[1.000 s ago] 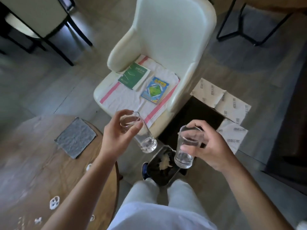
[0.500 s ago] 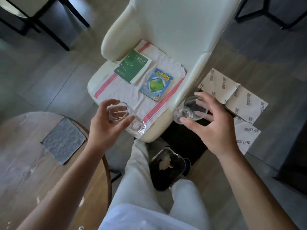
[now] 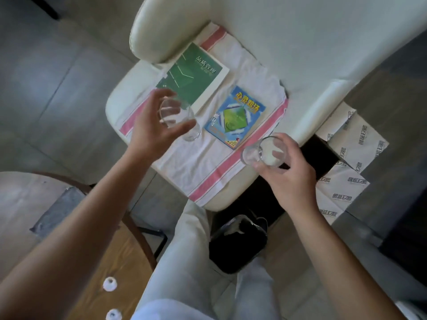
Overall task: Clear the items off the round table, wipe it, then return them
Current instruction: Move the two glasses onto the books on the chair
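The left hand [image 3: 152,130] is gripping a clear glass [image 3: 179,120] over the chair's towel [image 3: 191,167]. The right hand [image 3: 288,176] is clasping a second glass [image 3: 263,152] over the seat's front edge.

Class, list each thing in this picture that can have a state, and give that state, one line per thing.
Left hand: closed around a glass, over the chair seat.
Left glass: empty, held tilted.
Right hand: closed around a glass.
Right glass: empty, held tilted, at the seat's front edge.
Green book: closed, flat on the towel.
Blue book: closed, flat on the towel.
Striped towel: spread over the seat.
Grey cloth: lying on the round table.
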A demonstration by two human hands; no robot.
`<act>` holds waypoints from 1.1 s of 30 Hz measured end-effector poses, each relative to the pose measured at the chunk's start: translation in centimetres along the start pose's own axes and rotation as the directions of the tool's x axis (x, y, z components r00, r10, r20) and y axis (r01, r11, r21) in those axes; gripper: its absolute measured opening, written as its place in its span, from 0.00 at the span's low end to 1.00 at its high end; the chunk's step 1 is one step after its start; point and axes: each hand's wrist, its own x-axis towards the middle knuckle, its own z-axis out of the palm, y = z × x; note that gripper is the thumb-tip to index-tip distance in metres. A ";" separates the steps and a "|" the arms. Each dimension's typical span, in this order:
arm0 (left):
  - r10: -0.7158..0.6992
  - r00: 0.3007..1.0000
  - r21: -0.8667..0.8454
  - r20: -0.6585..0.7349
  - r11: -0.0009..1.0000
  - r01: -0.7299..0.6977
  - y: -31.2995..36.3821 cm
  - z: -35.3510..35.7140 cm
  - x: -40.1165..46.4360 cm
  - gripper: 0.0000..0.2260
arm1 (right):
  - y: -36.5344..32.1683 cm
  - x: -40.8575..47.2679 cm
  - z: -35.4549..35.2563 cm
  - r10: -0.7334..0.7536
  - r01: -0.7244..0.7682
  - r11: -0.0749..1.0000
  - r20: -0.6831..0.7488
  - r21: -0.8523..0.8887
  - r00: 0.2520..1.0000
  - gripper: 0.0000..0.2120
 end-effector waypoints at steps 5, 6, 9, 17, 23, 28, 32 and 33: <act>0.062 0.998 0.132 0.006 0.989 -0.063 -0.6 0.4 6.5 0.30 | 0.5 5.3 3.0 0.053 -0.058 0.997 -0.077 -0.058 0.996 0.26; 0.052 0.999 0.146 0.006 0.988 -0.052 -1.0 0.5 8.1 0.32 | 0.6 6.6 3.9 0.058 -0.065 0.995 -0.085 -0.082 0.995 0.27; 0.047 0.999 0.148 0.007 0.988 -0.048 -2.3 0.7 11.4 0.33 | 1.4 9.7 5.9 0.073 -0.085 0.985 -0.082 -0.149 0.994 0.28; 0.094 0.996 0.292 0.009 0.952 -0.092 -6.0 2.1 18.1 0.30 | 3.7 15.4 9.2 0.091 -0.092 0.950 -0.017 -0.298 0.996 0.31; 0.069 0.996 0.390 0.063 0.917 -0.088 -7.5 2.9 21.5 0.31 | 5.5 17.6 10.0 0.184 -0.192 0.933 -0.056 -0.304 0.981 0.34; 0.068 0.992 0.439 0.105 0.892 -0.108 -7.5 3.1 22.8 0.31 | 6.6 17.9 11.0 0.194 -0.194 0.930 -0.032 -0.311 0.981 0.33; 0.060 0.994 0.458 0.094 0.884 -0.097 -7.8 3.1 23.1 0.31 | 7.0 17.4 11.5 0.189 -0.173 0.910 0.007 -0.376 0.982 0.33; 0.056 0.994 0.470 0.099 0.877 -0.096 -7.9 3.1 23.2 0.31 | 7.2 17.6 11.4 0.191 -0.171 0.909 0.016 -0.381 0.981 0.33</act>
